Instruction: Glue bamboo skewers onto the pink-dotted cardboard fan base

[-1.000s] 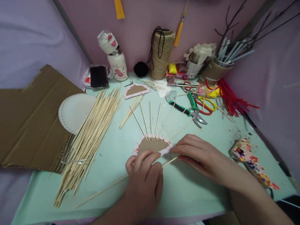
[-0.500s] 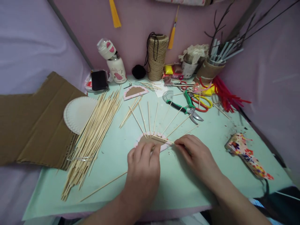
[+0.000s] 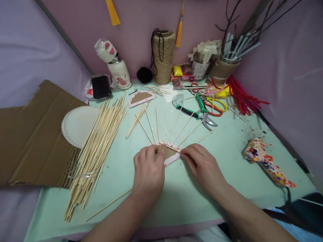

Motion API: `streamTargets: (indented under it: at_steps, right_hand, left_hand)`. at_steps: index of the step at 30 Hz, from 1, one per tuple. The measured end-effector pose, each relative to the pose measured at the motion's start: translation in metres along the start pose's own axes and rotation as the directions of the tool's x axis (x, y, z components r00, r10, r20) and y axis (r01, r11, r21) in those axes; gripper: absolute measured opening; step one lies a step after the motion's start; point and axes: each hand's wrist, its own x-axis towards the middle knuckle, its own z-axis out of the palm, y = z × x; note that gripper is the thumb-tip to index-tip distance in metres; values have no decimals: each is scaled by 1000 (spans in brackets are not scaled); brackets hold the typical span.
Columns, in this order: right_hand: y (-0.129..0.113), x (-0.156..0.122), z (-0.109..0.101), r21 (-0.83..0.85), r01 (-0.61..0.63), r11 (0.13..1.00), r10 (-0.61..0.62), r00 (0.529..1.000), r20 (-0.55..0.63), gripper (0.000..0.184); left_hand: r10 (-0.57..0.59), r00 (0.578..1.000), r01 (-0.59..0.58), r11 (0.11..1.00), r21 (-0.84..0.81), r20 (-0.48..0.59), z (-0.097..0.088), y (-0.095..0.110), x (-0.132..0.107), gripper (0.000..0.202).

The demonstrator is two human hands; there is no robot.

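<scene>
A cardboard half-circle (image 3: 171,153) with a pink-and-white patterned border lies near the table's middle, thin bamboo sticks (image 3: 157,124) fanning out from its far edge. My left hand (image 3: 149,168) holds its left part down, fingers bent and close together, covering much of it. The left fingertips reach a short bamboo stick (image 3: 174,148) lying slantwise over the cardboard. At that stick's right end, my right hand (image 3: 202,164) pinches it between thumb and fingers. One long loose stick (image 3: 108,205) emerges from under the left hand. A second bordered half-circle (image 3: 141,97) lies farther back.
A big bundle of bamboo sticks (image 3: 98,151) overlaps a white paper plate (image 3: 75,124) and corrugated cardboard (image 3: 32,141) at left. Pruning shears (image 3: 199,114) and scissors (image 3: 217,109) lie behind. A flower-patterned glue gun (image 3: 268,163) rests at right; a twine cone (image 3: 164,57) stands at the back.
My left hand has moved up over the cardboard, its fingertips now at the short stick. My right hand still pinches the stick, which lies closer along the curved edge. The view has shifted slightly.
</scene>
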Motion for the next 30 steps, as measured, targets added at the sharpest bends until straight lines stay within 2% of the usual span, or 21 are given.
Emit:
streamTargets:
  at_steps: [8,18,30]
  right_hand:
    - [0,-1,2,-19,2,1000,-2,1000,13,13]
    - [-1,-1,3,-68,9,998,-8,1000,13,17]
    - [-1,-2,3,-81,15,997,-13,999,31,19]
  left_hand:
    - [-12,997,13,1000,-22,73,3,0,0,47]
    - [-3,997,2,1000,15,83,5,0,-1,46]
    - [27,991,-35,998,59,129,0,2,5,45]
